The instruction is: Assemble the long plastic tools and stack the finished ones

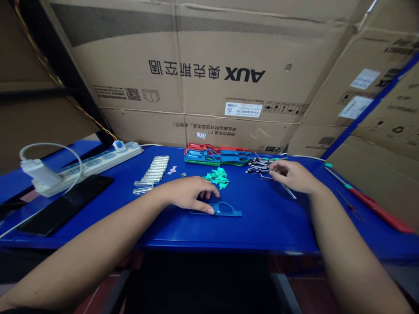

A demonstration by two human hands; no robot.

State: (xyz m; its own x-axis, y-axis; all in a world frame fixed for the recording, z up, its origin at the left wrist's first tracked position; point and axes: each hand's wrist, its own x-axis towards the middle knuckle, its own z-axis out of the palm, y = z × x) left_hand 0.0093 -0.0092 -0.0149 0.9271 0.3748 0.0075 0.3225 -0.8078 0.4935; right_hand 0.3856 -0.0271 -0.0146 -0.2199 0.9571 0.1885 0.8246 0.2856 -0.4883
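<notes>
The left hand (191, 196) cups a flat blue plastic frame (226, 213) on the blue bench (268, 231), thumb on it. The right hand (292, 176) sits just beside a tangle of thin wires (258, 166); whether it grips anything, I cannot tell.

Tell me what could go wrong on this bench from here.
The loose clear tubes lie in a row near the left hand and might roll or get knocked if that arm sweeps across. The right hand sits beside a tangle of thin wires, which could snag on the fingers and scatter. The red-handled screwdriver lies out toward the edge of the blue table and might get knocked off.
</notes>
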